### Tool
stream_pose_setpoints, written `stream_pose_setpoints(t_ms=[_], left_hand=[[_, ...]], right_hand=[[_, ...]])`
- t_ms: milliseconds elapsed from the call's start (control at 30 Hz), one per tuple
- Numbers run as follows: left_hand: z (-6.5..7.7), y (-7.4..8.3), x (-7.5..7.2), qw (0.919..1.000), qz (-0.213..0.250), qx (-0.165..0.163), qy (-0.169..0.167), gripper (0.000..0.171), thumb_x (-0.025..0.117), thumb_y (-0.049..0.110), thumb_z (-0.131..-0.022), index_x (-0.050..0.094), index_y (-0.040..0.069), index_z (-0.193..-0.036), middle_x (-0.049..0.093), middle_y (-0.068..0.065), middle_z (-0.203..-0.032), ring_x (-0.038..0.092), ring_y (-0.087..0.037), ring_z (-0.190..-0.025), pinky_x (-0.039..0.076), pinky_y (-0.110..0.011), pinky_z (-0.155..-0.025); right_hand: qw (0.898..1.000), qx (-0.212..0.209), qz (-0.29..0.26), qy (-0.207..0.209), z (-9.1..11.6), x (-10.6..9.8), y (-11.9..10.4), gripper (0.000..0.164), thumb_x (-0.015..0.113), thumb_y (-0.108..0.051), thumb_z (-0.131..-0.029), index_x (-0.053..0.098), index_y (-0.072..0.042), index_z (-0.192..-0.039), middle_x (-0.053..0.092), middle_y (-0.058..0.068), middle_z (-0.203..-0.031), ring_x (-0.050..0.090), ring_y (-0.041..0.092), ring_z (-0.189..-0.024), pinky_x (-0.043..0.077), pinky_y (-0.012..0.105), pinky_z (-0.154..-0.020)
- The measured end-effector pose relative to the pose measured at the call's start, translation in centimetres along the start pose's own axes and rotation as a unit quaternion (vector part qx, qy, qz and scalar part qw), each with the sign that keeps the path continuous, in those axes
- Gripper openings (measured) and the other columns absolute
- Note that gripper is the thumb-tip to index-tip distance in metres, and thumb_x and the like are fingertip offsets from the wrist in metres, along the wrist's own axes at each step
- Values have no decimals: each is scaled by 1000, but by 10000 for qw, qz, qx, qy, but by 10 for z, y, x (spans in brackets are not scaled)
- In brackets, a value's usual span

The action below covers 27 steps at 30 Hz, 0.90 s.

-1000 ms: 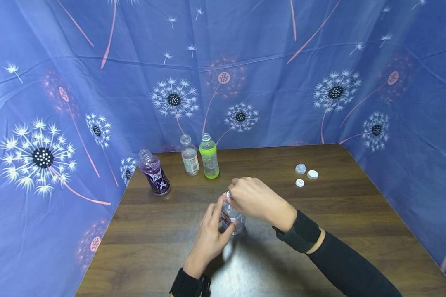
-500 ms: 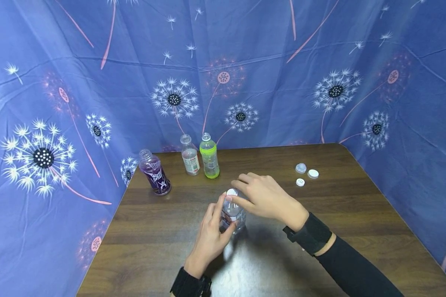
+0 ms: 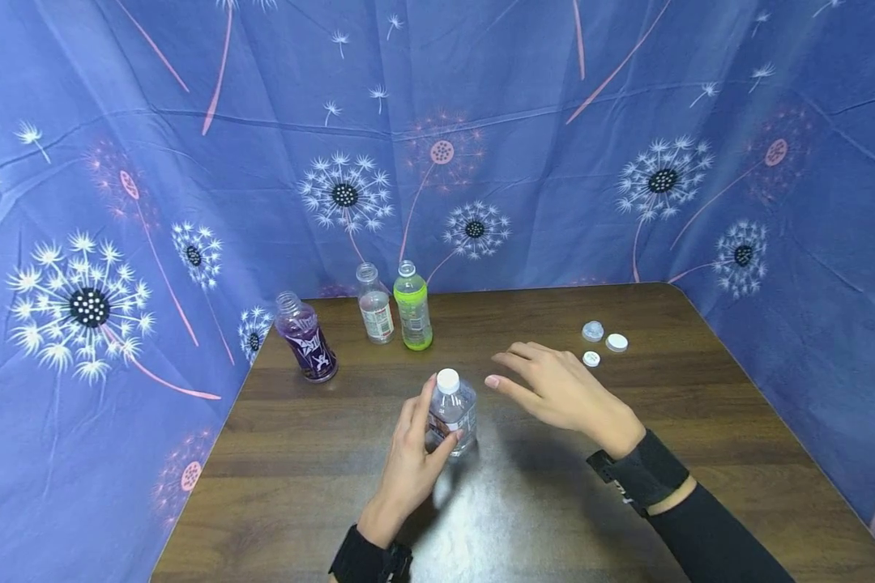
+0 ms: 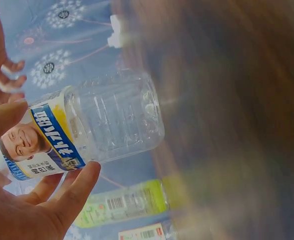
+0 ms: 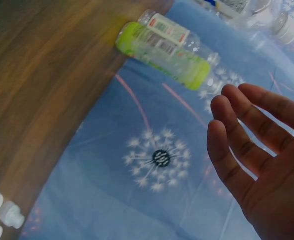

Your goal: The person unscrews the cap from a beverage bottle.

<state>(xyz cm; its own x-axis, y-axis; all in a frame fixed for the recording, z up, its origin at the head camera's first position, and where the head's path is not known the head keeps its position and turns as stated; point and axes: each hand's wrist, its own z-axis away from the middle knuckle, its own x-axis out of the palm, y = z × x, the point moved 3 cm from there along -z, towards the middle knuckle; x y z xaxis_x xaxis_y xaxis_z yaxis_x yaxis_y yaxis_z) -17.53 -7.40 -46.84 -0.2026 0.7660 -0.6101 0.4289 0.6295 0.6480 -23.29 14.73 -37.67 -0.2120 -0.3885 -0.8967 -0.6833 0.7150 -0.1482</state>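
Note:
A clear plastic bottle (image 3: pixel 467 409) stands upright near the middle of the table, with a white cap (image 3: pixel 448 380) on its neck. My left hand (image 3: pixel 408 461) holds it from the left, thumb on the near side and fingers along the far side. In the left wrist view the bottle (image 4: pixel 119 120) shows a blue, yellow and white label with a printed face, between thumb and fingers. My right hand (image 3: pixel 565 393) is apart from it, to the right over the table. Its fingers are loosely extended and nothing is in the palm (image 5: pixel 281 200).
Uncapped bottles stand toward the back left: a purple one (image 3: pixel 306 340), a clear one (image 3: pixel 376 316) with a white label, and a green-banded one (image 3: pixel 413 304). Three loose caps (image 3: pixel 616 342) lie at the back right. A blue dandelion-print cloth (image 3: pixel 539 162) hangs behind the table.
My right hand has let go of the white cap and moved away to the right, its fingers opening. The cap now shows on the bottle. My left hand keeps its hold.

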Motion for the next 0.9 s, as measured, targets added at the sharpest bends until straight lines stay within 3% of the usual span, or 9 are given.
stream_pose_setpoints(t_ms=[167, 400, 533, 733, 900], left_hand=[[-4, -7, -15, 9994, -139, 18, 309, 84, 70, 32, -79, 18, 26, -145, 44, -3, -121, 48, -14, -101, 51, -34, -72], [-9, -28, -43, 9974, -326, -90, 636, 86, 72, 29, -77, 19, 26, -145, 45, -5, -119, 50, -14, -100, 52, -33, -74], [-12, -38, -58, 9970, -200, -198, 723, 87, 72, 26, -77, 18, 25, -145, 45, -6, -117, 49, -15, -103, 52, -30, -75], [-16, -54, -86, 9935, -139, -332, 1079, 88, 74, 20, -75, 20, 22, -145, 46, -12, -115, 51, -21, -101, 52, -34, -73], [-15, -67, -111, 9880, -287, -668, 1363, 89, 74, 18, -75, 19, 24, -145, 46, -14, -112, 53, -23, -96, 53, -36, -72]], right_hand=[[9996, 208, -11, -215, 13, 5, 12, 43, 40, -56, -89, 56, -31, -120, 54, -16, -106, 52, 1, -94, 47, 28, -73], [9972, 387, -293, -573, 26, 13, 23, 48, 40, -56, -89, 51, -27, -126, 52, -12, -113, 51, 7, -102, 47, 35, -80], [9957, 483, -378, -697, 34, 15, 30, 49, 39, -55, -90, 50, -25, -127, 53, -10, -115, 50, 8, -104, 47, 35, -80], [9951, 506, -488, -692, 42, 17, 35, 46, 40, -54, -90, 49, -28, -127, 53, -12, -113, 51, 5, -100, 47, 33, -77], [9952, 510, -529, -653, 45, 18, 37, 47, 41, -54, -90, 51, -26, -126, 52, -14, -112, 50, 4, -100, 47, 33, -78]])
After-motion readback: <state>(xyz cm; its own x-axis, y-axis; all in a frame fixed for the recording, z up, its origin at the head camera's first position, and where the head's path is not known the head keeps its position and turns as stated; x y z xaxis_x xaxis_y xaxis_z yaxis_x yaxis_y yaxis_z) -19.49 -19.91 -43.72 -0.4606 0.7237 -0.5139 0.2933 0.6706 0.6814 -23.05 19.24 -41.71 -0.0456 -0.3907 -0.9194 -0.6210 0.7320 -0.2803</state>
